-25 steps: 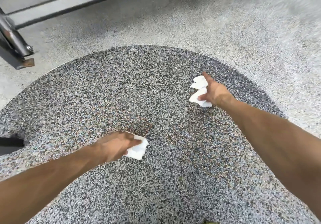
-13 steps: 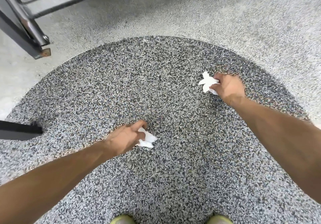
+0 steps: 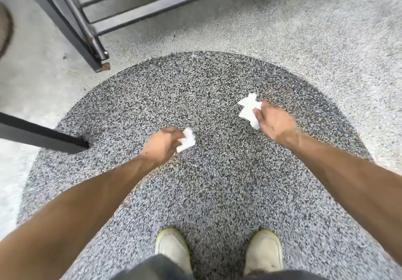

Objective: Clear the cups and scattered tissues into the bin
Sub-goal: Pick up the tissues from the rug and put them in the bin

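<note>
My left hand (image 3: 162, 143) grips a crumpled white tissue (image 3: 187, 140) in front of me, above the dark speckled round patch of floor (image 3: 217, 182). To the right and slightly farther out, my right hand (image 3: 273, 122) holds a second, larger white tissue (image 3: 249, 108) that sticks out to the left of its fingers. Both hands are off the ground. No cup and no bin appear in the head view.
A grey metal frame with rails (image 3: 91, 14) stands at the upper left, its foot near the patch's edge. A dark bar (image 3: 41, 135) reaches in from the left. My two pale shoes (image 3: 174, 249) stand at the bottom. Light speckled floor (image 3: 326, 40) surrounds the patch.
Both hands closed round their tissues and lifted them off the floor. The view rose and pulled back, so my shoes and more of the metal frame now show.
</note>
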A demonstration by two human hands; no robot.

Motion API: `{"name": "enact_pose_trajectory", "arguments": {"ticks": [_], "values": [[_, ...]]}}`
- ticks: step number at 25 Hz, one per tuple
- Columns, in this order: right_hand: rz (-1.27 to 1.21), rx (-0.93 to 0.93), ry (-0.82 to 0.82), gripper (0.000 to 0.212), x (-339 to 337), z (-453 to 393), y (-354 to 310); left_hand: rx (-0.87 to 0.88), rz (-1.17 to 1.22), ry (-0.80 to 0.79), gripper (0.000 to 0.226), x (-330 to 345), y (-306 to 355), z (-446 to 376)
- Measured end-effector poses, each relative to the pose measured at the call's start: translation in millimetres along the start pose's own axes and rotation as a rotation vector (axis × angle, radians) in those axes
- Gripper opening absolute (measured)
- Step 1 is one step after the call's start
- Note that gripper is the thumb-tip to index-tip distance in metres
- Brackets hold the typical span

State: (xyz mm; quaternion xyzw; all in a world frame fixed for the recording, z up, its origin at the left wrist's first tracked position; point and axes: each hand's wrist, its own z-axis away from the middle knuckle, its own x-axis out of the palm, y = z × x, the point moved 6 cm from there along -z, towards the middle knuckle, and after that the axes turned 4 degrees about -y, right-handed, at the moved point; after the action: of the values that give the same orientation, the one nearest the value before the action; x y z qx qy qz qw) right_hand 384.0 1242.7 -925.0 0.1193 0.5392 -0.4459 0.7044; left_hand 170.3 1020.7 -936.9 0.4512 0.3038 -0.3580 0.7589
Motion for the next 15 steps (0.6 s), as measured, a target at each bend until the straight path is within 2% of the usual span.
{"name": "enact_pose_trajectory", "arguments": {"ticks": [6, 9, 15], "values": [[-0.103, -0.115, 0.059, 0.027, -151.0, 91.5, -103.2, -0.124, -0.027, 0.215, 0.024, -163.5, 84.6, 82.9], [-0.151, -0.108, 0.085, 0.028, -239.0, 128.1, -154.3, -0.160, -0.042, 0.263, 0.029, -252.2, 125.6, 124.4], [-0.141, -0.135, 0.214, 0.033, -430.9, 213.9, -264.7, -0.144, 0.070, 0.392, 0.024, -437.5, 213.7, 222.3]]}}
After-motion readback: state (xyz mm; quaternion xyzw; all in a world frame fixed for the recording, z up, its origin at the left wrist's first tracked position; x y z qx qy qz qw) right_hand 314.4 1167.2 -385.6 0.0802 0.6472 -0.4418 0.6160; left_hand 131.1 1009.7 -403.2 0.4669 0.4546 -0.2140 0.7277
